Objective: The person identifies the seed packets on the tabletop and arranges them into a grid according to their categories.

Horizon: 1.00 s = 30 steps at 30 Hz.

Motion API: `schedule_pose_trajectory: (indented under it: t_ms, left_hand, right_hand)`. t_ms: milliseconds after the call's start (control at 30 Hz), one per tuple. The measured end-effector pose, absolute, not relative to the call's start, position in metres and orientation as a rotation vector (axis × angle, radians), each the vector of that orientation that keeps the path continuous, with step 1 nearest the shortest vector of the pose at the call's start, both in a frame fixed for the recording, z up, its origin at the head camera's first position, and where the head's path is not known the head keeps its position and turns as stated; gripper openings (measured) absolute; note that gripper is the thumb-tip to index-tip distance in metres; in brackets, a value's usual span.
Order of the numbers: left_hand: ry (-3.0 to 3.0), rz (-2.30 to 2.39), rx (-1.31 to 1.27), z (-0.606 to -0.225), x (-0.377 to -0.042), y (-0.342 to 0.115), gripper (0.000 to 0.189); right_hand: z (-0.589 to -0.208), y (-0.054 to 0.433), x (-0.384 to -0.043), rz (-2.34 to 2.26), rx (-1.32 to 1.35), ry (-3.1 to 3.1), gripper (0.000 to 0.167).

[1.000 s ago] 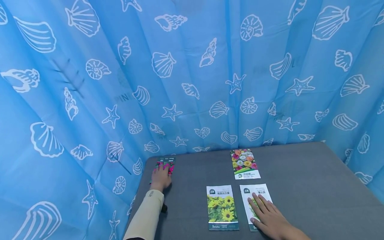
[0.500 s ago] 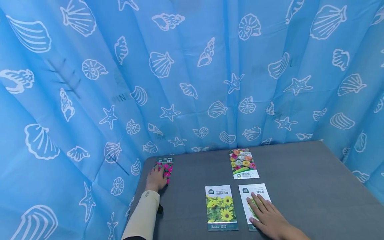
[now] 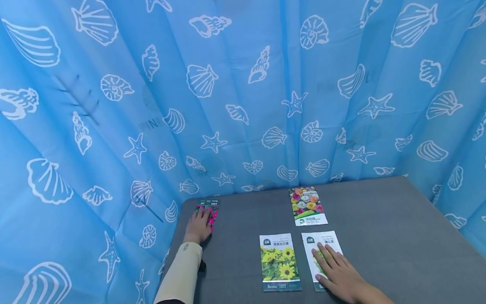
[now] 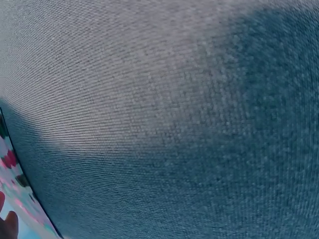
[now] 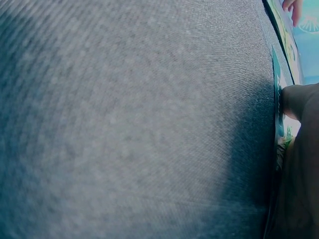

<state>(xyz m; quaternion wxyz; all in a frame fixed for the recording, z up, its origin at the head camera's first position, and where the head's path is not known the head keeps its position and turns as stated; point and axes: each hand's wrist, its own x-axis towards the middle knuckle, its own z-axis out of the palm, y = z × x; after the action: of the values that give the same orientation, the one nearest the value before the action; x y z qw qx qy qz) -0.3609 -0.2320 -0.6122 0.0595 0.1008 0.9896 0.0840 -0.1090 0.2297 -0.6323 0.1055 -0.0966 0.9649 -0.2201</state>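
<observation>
My left hand rests on a seed packet with pink flowers at the table's far left corner, its fingers stretched over the picture. That packet's dark green end with print points to the curtain. Flat on a white and green seed packet lies my right hand, fingers straight and slightly spread, hiding much of its picture. Left of it is a seed packet with yellow sunflowers. Behind these two lies a seed packet with multicoloured blooms. In the right wrist view the thumb touches the packet's edge.
A grey cloth covers the table. Behind it and on both sides hangs a blue curtain with white shell and starfish prints, close against the table's back edge.
My left hand and the pink-flower packet have shifted slightly left, and more of the packet's right side shows. The right hand stays on its packet. The head view has turned a little.
</observation>
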Motion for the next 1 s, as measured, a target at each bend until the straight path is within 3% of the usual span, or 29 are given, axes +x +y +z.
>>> schedule_pose_trajectory:
  t_ms: [1000]
  left_hand:
    - [2.870,0.433,0.252,-0.634,-0.363,-0.235,0.064]
  right_hand:
    - [-0.629,0.229,-0.108,-0.645,-0.279,2.842,0.079]
